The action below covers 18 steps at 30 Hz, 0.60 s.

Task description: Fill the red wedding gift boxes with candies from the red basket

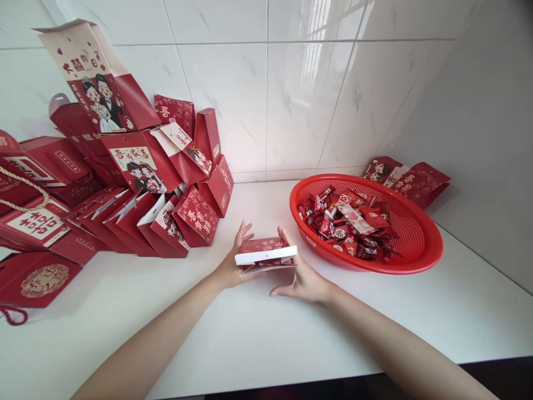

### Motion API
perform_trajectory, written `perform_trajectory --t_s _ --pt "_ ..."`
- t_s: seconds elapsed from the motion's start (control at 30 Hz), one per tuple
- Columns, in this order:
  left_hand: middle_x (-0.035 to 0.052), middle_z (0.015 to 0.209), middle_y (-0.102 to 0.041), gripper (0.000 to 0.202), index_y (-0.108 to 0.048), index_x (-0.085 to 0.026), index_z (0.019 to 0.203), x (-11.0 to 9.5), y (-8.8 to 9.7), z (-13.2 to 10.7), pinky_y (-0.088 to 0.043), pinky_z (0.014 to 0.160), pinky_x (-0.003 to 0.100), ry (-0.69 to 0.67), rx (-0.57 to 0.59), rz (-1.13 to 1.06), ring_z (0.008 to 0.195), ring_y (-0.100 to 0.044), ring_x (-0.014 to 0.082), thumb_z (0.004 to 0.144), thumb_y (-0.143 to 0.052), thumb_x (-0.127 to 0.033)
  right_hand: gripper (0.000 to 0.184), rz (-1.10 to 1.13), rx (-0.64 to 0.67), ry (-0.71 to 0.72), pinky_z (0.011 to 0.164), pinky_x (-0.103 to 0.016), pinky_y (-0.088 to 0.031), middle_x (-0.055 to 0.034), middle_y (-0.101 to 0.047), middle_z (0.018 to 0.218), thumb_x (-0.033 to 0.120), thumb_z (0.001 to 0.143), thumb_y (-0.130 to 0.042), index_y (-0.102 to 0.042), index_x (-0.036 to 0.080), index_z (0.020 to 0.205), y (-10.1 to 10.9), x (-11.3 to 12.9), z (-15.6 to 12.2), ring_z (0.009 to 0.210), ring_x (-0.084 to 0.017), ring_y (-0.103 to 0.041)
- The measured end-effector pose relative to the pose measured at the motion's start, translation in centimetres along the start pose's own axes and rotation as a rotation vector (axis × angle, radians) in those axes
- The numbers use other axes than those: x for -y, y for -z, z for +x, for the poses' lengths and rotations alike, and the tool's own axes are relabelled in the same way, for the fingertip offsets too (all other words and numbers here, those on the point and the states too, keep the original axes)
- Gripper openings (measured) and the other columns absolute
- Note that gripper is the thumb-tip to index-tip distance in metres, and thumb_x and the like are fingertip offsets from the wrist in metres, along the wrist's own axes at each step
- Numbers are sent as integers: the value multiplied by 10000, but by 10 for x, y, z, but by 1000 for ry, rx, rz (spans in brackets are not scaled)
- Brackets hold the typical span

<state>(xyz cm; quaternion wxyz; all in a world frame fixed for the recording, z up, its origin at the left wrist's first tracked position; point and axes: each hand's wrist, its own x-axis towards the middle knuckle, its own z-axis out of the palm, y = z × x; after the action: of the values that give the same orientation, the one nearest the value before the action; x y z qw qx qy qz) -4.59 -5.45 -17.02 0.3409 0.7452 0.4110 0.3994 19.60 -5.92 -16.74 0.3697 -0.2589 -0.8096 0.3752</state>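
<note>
A small red paper box (265, 251) with a white inner flap is held over the white tabletop (258, 339) between both hands. My left hand (233, 261) grips its left end, fingers partly spread behind it. My right hand (302, 275) holds the right end, thumb on top and fingers curled below. The box lies flat-ish and looks partly folded, with its flaps loose.
A red plastic basket (420, 253) holding wrapped candies (350, 222) sits right of the hands. A pile of red gift boxes (137, 189) fills the left side against the tiled wall. Flat red boxes (410, 178) lie behind the basket. The table edge runs along the bottom.
</note>
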Motion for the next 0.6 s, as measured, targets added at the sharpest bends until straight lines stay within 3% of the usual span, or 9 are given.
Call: perform_trajectory --t_s 0.1,0.27,0.4,0.47,0.53,0.6 --pt "184 1614 -8 1384 158 -376 1515 3 -2 -1 -414 1056 576 -46 -47 16 1406 -326 398 595 -876 -356 1382 -14 -12 23 1188 -498 -185 -160 80 1617 453 647 -849 191 235 1530 -7 1 -2 1494 -299 -23" --pt "156 1615 100 1380 85 -357 1537 9 -1 3 -450 1035 533 -147 -129 147 1396 -327 416 554 -882 -421 1324 -42 -18 3 1196 -481 -163 -144 66 1621 424 693 -825 180 237 1534 -7 3 0 1497 -277 -17" --pt "173 1612 88 1307 104 -333 1538 2 5 3 -461 1020 527 -156 -55 165 1364 -379 407 633 -830 -461 1229 -45 -2 51 1191 -498 -165 -143 43 1623 532 752 -746 145 237 1544 3 0 1 1496 -287 -41" --pt "190 1610 78 1308 91 -312 1544 -4 7 2 -436 1029 566 -227 62 160 1364 -371 419 625 -813 -533 1142 23 0 109 1185 -519 -162 -130 54 1626 696 782 -604 100 236 1555 7 -1 0 1494 -300 -32" --pt "180 1615 67 1225 53 -303 1552 -10 9 0 -383 1061 607 -336 158 107 1389 -323 427 664 -701 -682 1031 124 -22 121 1176 -529 -191 -106 46 1630 811 817 -356 73 239 1560 8 -1 -1 1494 -289 -27" --pt "144 1623 74 1050 33 -319 1553 -14 9 -1 -342 1085 618 -369 151 22 1413 -289 409 763 -485 -777 931 200 -48 84 1157 -525 -253 -83 29 1633 809 846 -115 87 245 1559 7 0 -2 1495 -259 -38"
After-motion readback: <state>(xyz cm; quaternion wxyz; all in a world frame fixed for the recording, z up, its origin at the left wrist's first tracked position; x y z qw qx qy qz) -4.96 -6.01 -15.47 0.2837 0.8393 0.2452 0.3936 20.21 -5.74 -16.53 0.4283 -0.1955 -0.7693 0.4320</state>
